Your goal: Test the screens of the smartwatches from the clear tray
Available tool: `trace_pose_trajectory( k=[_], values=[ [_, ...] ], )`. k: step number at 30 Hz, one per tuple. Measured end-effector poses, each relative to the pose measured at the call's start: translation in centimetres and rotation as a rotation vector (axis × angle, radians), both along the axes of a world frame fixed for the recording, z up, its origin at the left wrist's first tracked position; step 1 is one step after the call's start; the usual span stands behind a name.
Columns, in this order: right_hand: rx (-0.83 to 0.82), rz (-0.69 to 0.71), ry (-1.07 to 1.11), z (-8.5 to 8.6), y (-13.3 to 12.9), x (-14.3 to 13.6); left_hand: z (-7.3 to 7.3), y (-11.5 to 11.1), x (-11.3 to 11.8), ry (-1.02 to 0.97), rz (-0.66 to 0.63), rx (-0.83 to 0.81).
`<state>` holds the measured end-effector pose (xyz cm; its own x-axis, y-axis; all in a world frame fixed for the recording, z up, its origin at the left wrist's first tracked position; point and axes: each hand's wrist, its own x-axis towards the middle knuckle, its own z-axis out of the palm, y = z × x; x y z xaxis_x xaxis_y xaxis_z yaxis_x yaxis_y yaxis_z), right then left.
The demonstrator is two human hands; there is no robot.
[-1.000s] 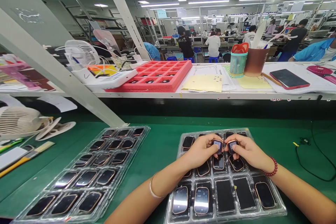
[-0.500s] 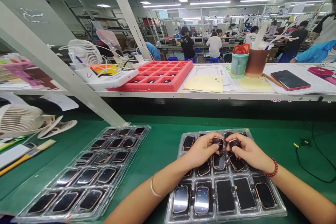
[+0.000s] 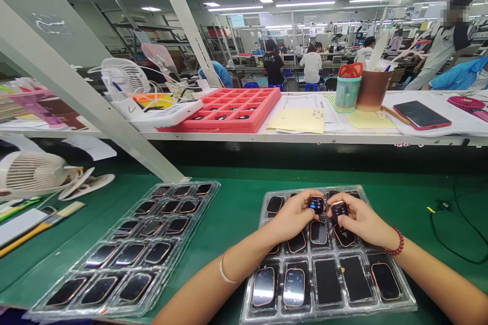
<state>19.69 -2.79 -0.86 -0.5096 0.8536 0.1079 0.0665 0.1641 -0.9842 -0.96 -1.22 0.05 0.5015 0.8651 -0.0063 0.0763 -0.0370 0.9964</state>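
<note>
Just above the back of the right-hand clear plastic tray (image 3: 406,309), both my hands hold smartwatch bodies without straps. My left hand (image 3: 295,213) grips a smartwatch (image 3: 316,204) by its edges, its screen lit with icons. In my right hand (image 3: 364,221) is another smartwatch (image 3: 339,208), also lit, with the thumb against its lower edge. Below them, the tray holds more gold-rimmed watches, among them one with a lit screen (image 3: 294,287). Two front pockets show only black padding (image 3: 327,282). My wrists and forearms hide part of the tray's middle rows.
Left on the green bench (image 3: 224,233) lies a second tray of watches (image 3: 131,254). Beyond it are a white fan (image 3: 32,171) and a brush (image 3: 49,223). A shelf above carries a red foam tray (image 3: 229,111), cups and a phone (image 3: 422,114). A cable (image 3: 453,254) lies right.
Both held watch screens have gone from dark to lit, showing icons. My hands have barely moved. In the background, a person at the right has walked further into view.
</note>
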Motion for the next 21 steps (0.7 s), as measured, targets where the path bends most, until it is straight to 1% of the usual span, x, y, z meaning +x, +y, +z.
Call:
trace_pose_trajectory(
  k=[4,9,12,15,19,21],
  values=[
    [-0.060,0.024,-0.015,-0.01,-0.07,0.05,-0.07,-0.03,0.08,-0.006,0.015,0.010],
    [-0.046,0.027,-0.002,-0.06,-0.08,0.11,-0.01,-0.06,-0.03,-0.031,0.012,0.008],
    [-0.054,0.019,-0.022,-0.09,-0.03,0.21,0.11,-0.05,-0.11,-0.040,-0.004,-0.045],
    [-0.063,0.006,0.006,-0.13,0.04,0.24,0.28,-0.09,-0.09,-0.035,0.012,-0.098],
    [-0.044,-0.042,0.015,-0.20,0.08,0.11,0.37,-0.23,0.05,-0.084,-0.004,-0.083],
    [-0.061,-0.043,0.005,-0.22,0.08,0.14,0.30,-0.21,0.03,-0.092,-0.019,-0.077]
  ],
)
